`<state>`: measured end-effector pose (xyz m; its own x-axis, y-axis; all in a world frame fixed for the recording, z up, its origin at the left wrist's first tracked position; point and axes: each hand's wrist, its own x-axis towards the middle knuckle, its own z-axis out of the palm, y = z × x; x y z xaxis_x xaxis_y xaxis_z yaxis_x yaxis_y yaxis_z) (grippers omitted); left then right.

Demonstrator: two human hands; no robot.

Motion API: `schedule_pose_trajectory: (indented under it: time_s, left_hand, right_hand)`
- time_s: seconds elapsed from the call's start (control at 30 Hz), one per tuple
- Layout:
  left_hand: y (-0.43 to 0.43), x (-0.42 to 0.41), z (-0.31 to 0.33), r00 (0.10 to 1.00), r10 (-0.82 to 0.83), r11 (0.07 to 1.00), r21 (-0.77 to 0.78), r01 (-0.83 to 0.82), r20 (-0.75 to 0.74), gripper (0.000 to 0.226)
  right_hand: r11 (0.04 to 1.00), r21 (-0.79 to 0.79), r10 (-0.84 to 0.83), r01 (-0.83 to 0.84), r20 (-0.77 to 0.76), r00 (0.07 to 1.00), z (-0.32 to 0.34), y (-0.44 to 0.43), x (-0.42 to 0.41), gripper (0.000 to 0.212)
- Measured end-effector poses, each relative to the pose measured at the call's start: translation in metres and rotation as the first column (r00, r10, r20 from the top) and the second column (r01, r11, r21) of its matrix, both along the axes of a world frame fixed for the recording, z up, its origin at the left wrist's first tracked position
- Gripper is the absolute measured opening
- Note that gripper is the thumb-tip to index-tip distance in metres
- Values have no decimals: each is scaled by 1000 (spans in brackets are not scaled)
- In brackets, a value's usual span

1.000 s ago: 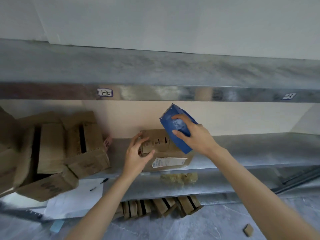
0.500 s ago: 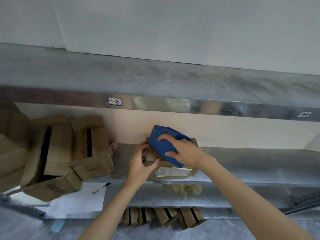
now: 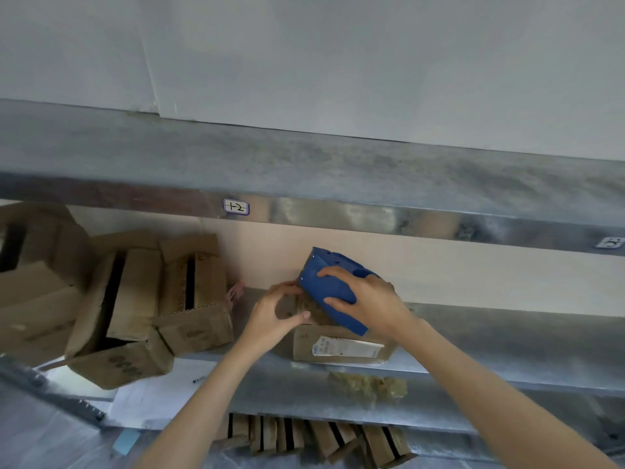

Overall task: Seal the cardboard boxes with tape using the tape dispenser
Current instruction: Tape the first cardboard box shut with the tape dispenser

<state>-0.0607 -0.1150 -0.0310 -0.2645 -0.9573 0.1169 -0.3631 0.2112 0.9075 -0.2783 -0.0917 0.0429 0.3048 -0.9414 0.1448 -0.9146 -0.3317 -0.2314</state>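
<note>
Both arms reach forward, left hand (image 3: 274,313) and right hand (image 3: 368,299) each gripping, fingers curled.

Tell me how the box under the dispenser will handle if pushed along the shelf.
The box is small, so probably light. It sits on a smooth metal shelf, so it would likely slide; the left hand grips its end. Its cardboard looks worn, so the top may give under the dispenser in the right hand.

A small white tag (image 3: 236,207) on the metal shelf edge (image 3: 338,216) says "1-2" (the sticker (image 3: 348,346) on the cardboard box (image 3: 302,348) is too blurry to read).
</note>
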Motion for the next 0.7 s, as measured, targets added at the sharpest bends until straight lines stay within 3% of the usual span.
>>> schedule_pose_trajectory:
  time_s: [0.23,0.47,0.7]
  left_hand:
    - [-25,23,43,999,-32,999,16,32,23,20]
    - [-24,9,58,973,-230,972,46,230,-10,31]
    - [-19,6,57,952,-283,944,141,298,-118,32]
  right_hand:
    - [976,67,199,-206,94,975,27,3,-23,42]
    - [957,-59,287,-284,63,956,29,22,-27,40]
    - [951,-61,306,-303,54,950,29,28,-31,40]
